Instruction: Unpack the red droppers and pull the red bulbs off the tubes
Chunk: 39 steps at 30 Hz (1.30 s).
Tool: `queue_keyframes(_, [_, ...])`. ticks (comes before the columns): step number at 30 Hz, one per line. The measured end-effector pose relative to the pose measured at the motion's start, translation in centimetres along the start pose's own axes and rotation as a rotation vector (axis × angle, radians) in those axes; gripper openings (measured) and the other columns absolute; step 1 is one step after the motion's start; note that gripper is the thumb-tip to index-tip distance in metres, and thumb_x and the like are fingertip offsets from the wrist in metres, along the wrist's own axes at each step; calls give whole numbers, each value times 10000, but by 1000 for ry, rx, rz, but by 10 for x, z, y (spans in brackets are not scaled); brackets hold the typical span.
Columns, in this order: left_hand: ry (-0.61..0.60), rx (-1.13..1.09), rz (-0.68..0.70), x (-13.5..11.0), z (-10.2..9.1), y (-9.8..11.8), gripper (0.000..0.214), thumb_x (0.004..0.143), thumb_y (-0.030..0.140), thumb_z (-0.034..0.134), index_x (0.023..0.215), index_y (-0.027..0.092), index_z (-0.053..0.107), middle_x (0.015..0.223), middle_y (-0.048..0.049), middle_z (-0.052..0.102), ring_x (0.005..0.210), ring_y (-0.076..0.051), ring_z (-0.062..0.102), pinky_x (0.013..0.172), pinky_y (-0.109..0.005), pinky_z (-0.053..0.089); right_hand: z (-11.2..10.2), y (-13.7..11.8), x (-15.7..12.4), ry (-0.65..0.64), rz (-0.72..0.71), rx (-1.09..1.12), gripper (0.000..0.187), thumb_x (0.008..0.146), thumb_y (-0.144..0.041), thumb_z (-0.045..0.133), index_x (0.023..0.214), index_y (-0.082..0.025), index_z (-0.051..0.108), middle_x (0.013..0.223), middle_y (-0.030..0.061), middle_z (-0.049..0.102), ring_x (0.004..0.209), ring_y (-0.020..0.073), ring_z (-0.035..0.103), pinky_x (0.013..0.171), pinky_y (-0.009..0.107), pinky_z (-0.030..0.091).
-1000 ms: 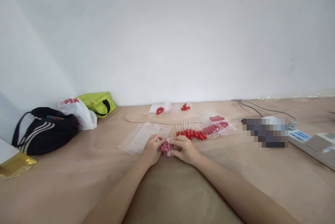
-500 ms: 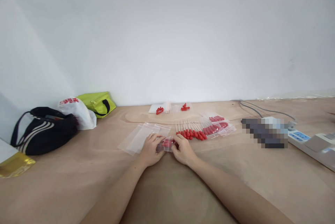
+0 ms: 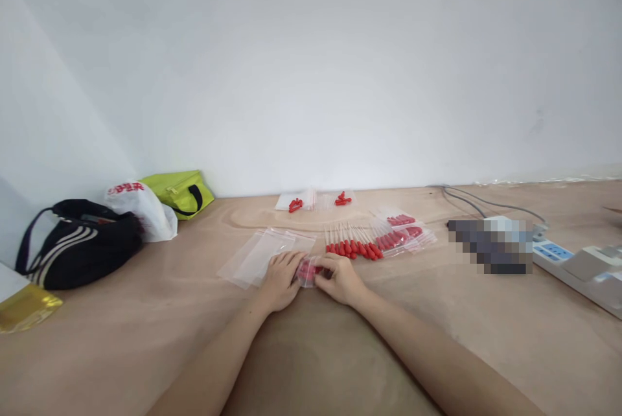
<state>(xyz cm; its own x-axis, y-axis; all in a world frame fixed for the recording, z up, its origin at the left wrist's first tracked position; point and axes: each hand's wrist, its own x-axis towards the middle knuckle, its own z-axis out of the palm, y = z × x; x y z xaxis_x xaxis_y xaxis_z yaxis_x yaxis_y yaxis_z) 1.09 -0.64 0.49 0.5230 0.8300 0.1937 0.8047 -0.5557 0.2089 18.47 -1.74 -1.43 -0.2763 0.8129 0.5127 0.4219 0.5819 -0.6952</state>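
Observation:
My left hand (image 3: 279,281) and my right hand (image 3: 341,278) meet over a small clear zip bag of red-tipped pieces (image 3: 307,271) on the wooden table (image 3: 311,351). Both hands pinch that bag from either side, fingers curled. Just left of my left hand lies a stack of empty clear zip bags (image 3: 260,255). A row of loose red-tipped sticks (image 3: 350,241) lies just beyond my right hand. Filled bags of red-tipped sticks (image 3: 403,232) lie further right.
Two small bags with red pieces (image 3: 315,200) lie by the wall. At the left stand a black striped bag (image 3: 72,242), a white plastic bag (image 3: 140,208), a green pouch (image 3: 181,191) and a gold packet (image 3: 26,309). A power strip (image 3: 558,253) with cables and a white device (image 3: 595,273) sit at the right.
Both hands stay on the small bag, working it slightly between the fingers. The bag sits a little flatter and closer to the table than half a second ago.

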Motion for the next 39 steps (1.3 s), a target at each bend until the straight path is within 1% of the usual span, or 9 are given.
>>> queue_keyframes(3, [-7,16,-19,0,-1,0,523,675,90,409,1189,187,429,1197,-67,496,1117,-227,400,919,-397,304,-6,5,-2,28,72,106,269,657,-114,536,880,-199,661,657,-12,575,539,74,510,534,182,435])
queue_keyframes(8, [11,23,-1,0,1,0,519,670,77,416,1177,188,441,1178,-72,503,1091,-237,409,892,-403,314,-3,1,-3,-54,90,252,407,608,-127,597,1009,-194,603,820,10,582,564,69,530,536,192,460])
queue_keyframes(16, [20,21,-10,0,0,1,463,698,88,429,1148,191,461,1169,-68,509,1091,-227,414,890,-383,319,-1,-11,1,21,143,175,240,635,-131,571,855,-192,646,688,-17,638,544,83,535,527,192,446])
queue_keyframes(19, [27,20,-26,0,0,1,455,694,89,439,1135,196,469,1162,-63,515,1087,-224,425,887,-381,325,-17,-3,1,13,261,237,197,605,-145,580,792,-165,639,667,-10,641,541,89,553,523,201,452])
queue_keyframes(23, [72,27,-101,-1,-1,0,372,739,171,474,1110,174,491,1149,-79,524,1071,-236,440,884,-394,325,-60,15,8,-32,347,390,178,574,-196,622,747,-152,625,655,8,650,564,108,581,529,218,460])
queue_keyframes(26, [88,42,-131,-1,-1,1,385,727,253,536,1102,174,504,1141,-85,529,1068,-251,441,883,-405,319,-94,29,13,105,400,407,210,568,-248,630,753,-152,603,588,-1,625,488,106,554,468,222,446])
queue_keyframes(29, [89,41,-105,-2,-3,2,439,691,336,592,1099,193,514,1130,-80,532,1062,-260,443,876,-409,317,-109,40,18,260,385,370,230,635,-322,577,794,-157,565,666,13,624,487,91,538,470,225,443])
queue_keyframes(34, [81,1,-39,-4,-7,3,495,665,445,610,1101,227,524,1124,-72,527,1054,-264,447,878,-410,311,-80,41,19,437,287,194,250,695,-365,539,837,-159,543,761,48,607,602,122,560,555,259,465])
queue_keyframes(39, [64,-23,10,-4,-9,4,522,662,452,609,1121,224,513,1122,-77,524,1047,-266,452,880,-407,314,-40,30,13,370,120,-47,167,718,-287,543,843,-190,597,807,52,577,731,158,542,697,300,447])
